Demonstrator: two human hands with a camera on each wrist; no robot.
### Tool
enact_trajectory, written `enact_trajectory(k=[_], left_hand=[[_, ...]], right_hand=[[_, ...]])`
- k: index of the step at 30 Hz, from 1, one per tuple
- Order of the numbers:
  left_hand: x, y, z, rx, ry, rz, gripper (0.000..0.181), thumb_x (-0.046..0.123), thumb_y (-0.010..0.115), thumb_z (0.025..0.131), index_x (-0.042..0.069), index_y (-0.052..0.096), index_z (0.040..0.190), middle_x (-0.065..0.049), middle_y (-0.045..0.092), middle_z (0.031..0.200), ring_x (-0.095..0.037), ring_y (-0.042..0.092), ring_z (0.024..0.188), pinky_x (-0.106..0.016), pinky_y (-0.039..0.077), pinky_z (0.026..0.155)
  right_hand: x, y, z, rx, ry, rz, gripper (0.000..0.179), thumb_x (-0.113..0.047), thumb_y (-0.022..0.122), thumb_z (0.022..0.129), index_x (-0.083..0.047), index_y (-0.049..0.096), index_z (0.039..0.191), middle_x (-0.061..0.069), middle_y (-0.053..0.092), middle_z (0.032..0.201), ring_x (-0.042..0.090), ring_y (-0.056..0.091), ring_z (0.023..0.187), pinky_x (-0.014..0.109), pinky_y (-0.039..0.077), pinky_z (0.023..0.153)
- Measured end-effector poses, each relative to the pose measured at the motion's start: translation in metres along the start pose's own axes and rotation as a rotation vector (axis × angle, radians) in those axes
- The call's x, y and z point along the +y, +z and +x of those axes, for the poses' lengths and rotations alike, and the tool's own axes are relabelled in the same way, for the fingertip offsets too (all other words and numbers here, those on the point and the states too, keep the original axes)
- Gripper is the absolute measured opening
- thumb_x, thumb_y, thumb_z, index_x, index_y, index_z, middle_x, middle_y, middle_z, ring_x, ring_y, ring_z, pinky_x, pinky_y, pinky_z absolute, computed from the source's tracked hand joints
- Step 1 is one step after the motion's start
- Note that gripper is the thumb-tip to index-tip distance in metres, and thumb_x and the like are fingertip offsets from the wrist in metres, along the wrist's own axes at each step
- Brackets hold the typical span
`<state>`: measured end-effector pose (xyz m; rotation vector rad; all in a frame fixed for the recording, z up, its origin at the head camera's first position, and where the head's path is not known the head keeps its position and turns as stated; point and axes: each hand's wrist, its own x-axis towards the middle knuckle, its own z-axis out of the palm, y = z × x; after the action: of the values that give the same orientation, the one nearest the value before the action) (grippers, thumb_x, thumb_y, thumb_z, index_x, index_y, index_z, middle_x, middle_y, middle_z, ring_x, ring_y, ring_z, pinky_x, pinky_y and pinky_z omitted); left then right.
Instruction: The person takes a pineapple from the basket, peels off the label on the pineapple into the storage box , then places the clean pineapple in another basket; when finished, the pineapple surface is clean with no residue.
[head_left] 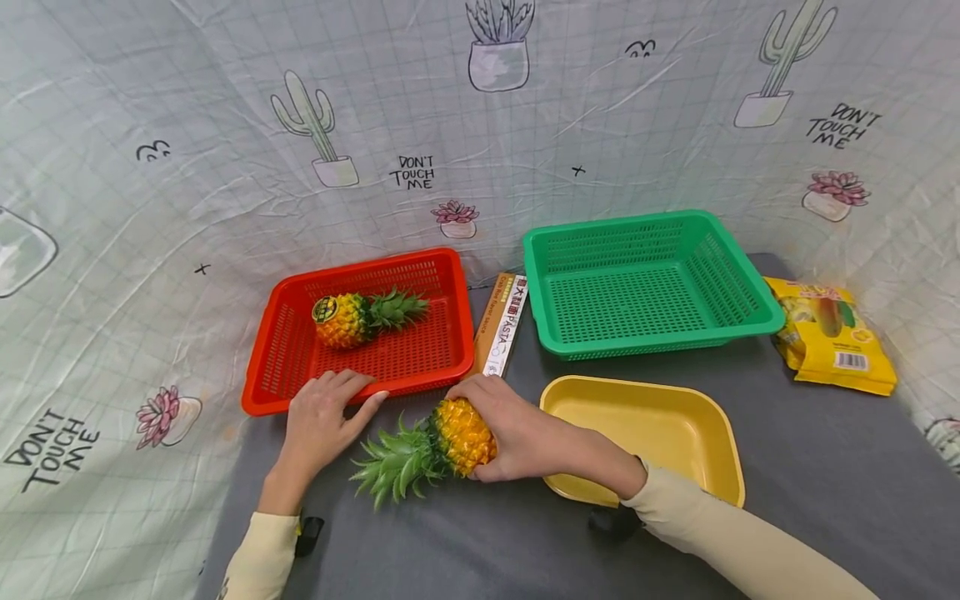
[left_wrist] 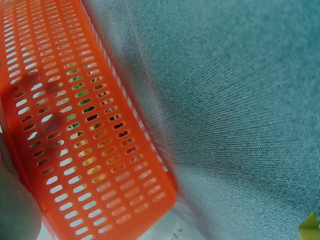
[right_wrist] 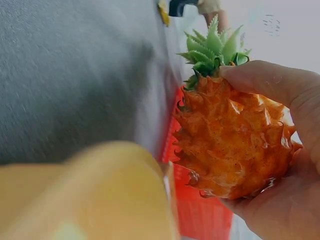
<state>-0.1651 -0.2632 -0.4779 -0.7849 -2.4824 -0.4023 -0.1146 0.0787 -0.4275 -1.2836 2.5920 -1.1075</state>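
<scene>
A small orange pineapple with green leaves pointing left is gripped by my right hand, between the red basket and the yellow tray. In the right wrist view, thumb and fingers curl round the body of that pineapple. My left hand rests on the front rim of the red basket, its fingers over the edge. Inside that basket lies another pineapple with a round dark label, leaves toward the right. The left wrist view shows the basket's slotted side, the hand only partly visible.
A yellow tray sits under and behind my right forearm. Farther back stands a green basket. A pasta box lies between the two baskets, and a yellow packet is at the far right. A printed cloth hangs behind.
</scene>
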Motion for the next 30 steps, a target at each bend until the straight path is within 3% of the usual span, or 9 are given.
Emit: enact_trajectory(k=[11,21,30], left_hand=[[0.000,-0.001,0.000,-0.016,-0.010,0.010,0.036,0.043,0.077,0.093,0.012,0.080,0.110,-0.005,0.074,0.103,-0.027,0.063,0.081,-0.044,0.048,0.066],[0.001,0.001,0.002,-0.004,-0.012,0.011,0.037,0.048,0.070,0.098,0.014,0.080,0.110,-0.003,0.074,0.104,-0.027,0.062,0.082,-0.044,0.048,0.068],[0.002,0.001,0.000,-0.009,-0.024,0.023,0.033,0.042,0.077,0.092,0.014,0.080,0.109,-0.005,0.074,0.102,-0.027,0.062,0.081,-0.044,0.049,0.069]], right_hand=[[0.003,-0.043,-0.005,0.044,0.051,0.009,0.095,-0.027,0.099,0.070,-0.009,0.045,0.146,0.006,0.051,0.137,0.024,0.046,0.124,0.044,0.049,0.097],[0.021,-0.086,-0.016,0.059,0.092,0.006,0.093,-0.025,0.098,0.070,-0.006,0.047,0.145,0.006,0.053,0.134,0.021,0.052,0.114,0.043,0.052,0.092],[0.034,-0.117,-0.023,0.073,0.158,0.027,0.095,-0.024,0.099,0.071,-0.007,0.047,0.148,0.008,0.055,0.135,0.022,0.058,0.108,0.043,0.055,0.089]])
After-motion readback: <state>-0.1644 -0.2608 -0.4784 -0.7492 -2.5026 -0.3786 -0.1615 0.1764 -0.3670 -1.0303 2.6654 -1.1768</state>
